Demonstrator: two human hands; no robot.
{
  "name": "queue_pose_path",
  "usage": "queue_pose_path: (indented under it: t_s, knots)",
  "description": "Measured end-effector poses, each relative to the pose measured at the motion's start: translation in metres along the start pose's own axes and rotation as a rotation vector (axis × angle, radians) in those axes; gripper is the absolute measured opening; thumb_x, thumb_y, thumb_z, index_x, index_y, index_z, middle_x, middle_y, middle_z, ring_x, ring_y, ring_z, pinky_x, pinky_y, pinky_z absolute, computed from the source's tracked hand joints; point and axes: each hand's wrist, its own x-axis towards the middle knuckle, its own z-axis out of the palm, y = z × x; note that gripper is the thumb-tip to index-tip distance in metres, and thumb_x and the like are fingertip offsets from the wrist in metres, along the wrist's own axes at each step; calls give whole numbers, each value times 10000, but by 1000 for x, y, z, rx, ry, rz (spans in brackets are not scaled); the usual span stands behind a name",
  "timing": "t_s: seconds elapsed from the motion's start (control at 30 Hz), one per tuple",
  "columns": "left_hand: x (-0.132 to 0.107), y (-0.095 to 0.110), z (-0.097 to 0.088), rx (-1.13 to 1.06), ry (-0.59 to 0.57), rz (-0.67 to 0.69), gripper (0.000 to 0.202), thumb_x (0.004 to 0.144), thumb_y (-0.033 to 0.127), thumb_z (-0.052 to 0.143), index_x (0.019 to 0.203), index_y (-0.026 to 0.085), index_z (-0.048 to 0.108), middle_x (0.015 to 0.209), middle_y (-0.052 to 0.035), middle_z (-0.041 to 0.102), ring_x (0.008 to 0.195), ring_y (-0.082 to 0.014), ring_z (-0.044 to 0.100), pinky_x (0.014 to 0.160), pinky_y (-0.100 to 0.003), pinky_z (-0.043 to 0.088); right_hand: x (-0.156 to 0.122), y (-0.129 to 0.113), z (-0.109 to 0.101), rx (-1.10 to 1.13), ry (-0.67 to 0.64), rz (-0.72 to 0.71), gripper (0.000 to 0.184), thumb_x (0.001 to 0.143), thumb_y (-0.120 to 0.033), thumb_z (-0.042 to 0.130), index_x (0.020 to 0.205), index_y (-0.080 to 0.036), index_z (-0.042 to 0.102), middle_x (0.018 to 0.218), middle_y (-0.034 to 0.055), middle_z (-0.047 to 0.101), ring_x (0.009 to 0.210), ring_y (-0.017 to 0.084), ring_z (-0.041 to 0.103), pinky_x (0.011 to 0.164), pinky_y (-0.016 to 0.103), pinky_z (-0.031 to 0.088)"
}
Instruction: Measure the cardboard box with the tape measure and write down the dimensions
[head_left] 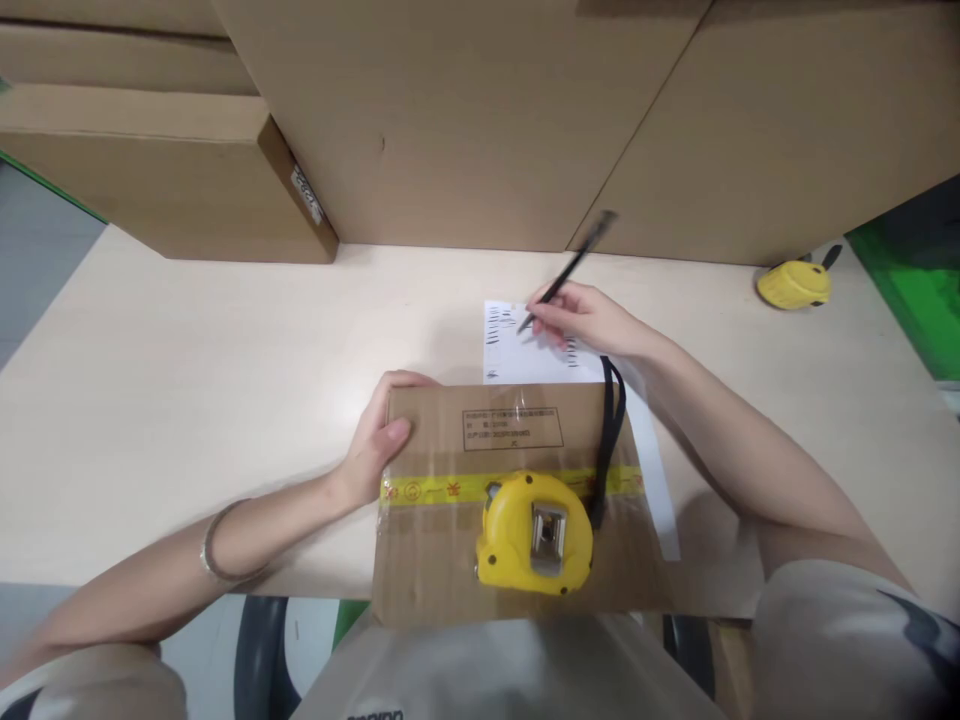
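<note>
My right hand (577, 312) is closed round a dark pen (576, 262), its tip down at a white sheet of paper (501, 362) with rows of short handwritten marks. My left hand (384, 440) grips the left edge of a taped cardboard box (427, 570), thumb on top and fingers partly hidden behind it. Across the box runs yellow tape (435, 489) with red print, below a printed label frame. On top of the box lies a yellow tape measure (517, 530) with a black wrist strap (611, 430). The box covers the near part of the paper.
Large cardboard boxes (450, 130) stand along the back of the pale table (300, 350). Another box (217, 190) with a small label is at the back left. A second yellow tape measure (793, 285) sits at the back right.
</note>
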Motion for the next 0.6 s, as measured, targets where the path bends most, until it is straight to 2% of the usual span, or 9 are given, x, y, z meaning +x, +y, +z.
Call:
queue_pose_path:
  t_s: [0.07, 0.13, 0.23, 0.3, 0.4, 0.47, 0.6]
  knots:
    - [0, -3, -1, -1, -21, 26, 446, 951, 605, 691, 1185, 225, 673, 1121, -89, 729, 908, -253, 716, 695, -369, 605, 10, 3, 8, 148, 68, -28, 456, 917, -622, 748, 887, -250, 488, 704, -24, 655, 470, 83, 494, 429, 244, 410]
    - [0, -6, -3, -4, -48, 56, 436, 978, 599, 660, 1217, 234, 677, 1153, -93, 725, 938, -259, 722, 717, -379, 618, 17, 5, 16, 249, 95, -32, 518, 883, -660, 769, 829, -255, 451, 633, -42, 615, 433, 71, 473, 380, 222, 367]
    - [-2, -10, -5, -17, -98, 88, 438, 1008, 592, 625, 1276, 249, 678, 1214, -100, 711, 1002, -280, 724, 769, -411, 636, 20, 8, 23, 329, 53, 1, 530, 862, -701, 773, 790, -232, 535, 619, 2, 659, 450, 102, 568, 374, 229, 420]
    - [-3, -11, -6, -44, -109, 83, 458, 1006, 594, 630, 1303, 249, 673, 1244, -108, 704, 1043, -296, 725, 802, -430, 642, 19, 8, 24, 347, 30, 23, 519, 773, -615, 900, 768, -214, 571, 638, 25, 691, 500, 114, 621, 405, 225, 465]
    - [-4, -10, -4, -66, -118, 62, 470, 1003, 600, 641, 1321, 254, 667, 1270, -106, 709, 1081, -300, 727, 828, -435, 650, 18, 6, 23, 357, 28, 39, 503, 660, -383, 1018, 736, -210, 552, 581, -23, 639, 488, 77, 566, 419, 195, 439]
    - [-3, -9, -3, -62, -128, 70, 461, 1009, 601, 640, 1327, 269, 670, 1266, -90, 715, 1078, -283, 728, 827, -418, 655, 18, 6, 23, 363, 27, 47, 467, 679, -305, 999, 726, -211, 544, 550, -44, 604, 473, 64, 534, 423, 193, 424]
    - [-3, -8, -2, -47, -120, 77, 464, 1010, 616, 639, 1324, 277, 677, 1256, -79, 715, 1078, -270, 724, 833, -401, 659, 20, 6, 24, 369, 1, 57, 427, 726, -296, 959, 686, -210, 543, 537, -27, 599, 478, 75, 539, 440, 213, 429]
